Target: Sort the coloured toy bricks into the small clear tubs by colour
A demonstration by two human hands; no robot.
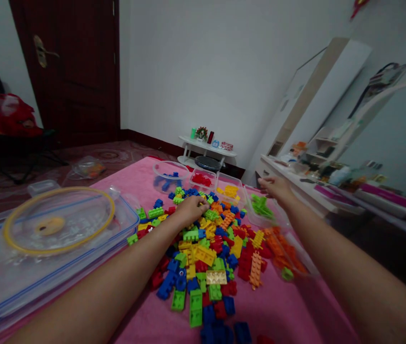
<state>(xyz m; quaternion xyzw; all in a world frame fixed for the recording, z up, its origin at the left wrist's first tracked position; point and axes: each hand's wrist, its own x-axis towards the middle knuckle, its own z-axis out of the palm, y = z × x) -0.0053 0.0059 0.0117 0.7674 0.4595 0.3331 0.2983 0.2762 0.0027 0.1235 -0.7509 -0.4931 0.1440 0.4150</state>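
Note:
A heap of plastic building bricks (pixel 210 253) in red, blue, yellow, green and orange lies on a pink cloth (pixel 278 310). My left hand (pixel 190 209) rests on the far part of the heap with its fingers curled closed; what they pinch is hidden. My right hand (pixel 276 187) reaches over a clear container of green bricks (pixel 260 206), fingers spread and flat. Beyond the heap stand clear containers with blue bricks (pixel 167 177), red bricks (pixel 202 180) and yellow bricks (pixel 229 191). A clear container of orange bricks (pixel 285 253) lies under my right forearm.
A large clear lid with blue trim (pixel 45 258) and a round yellow-rimmed lid (pixel 59 224) lie at the left. A small white table (pixel 206 145) stands by the far wall. A cluttered white desk (pixel 317 191) runs along the right. A dark door (pixel 77 67) is at the back left.

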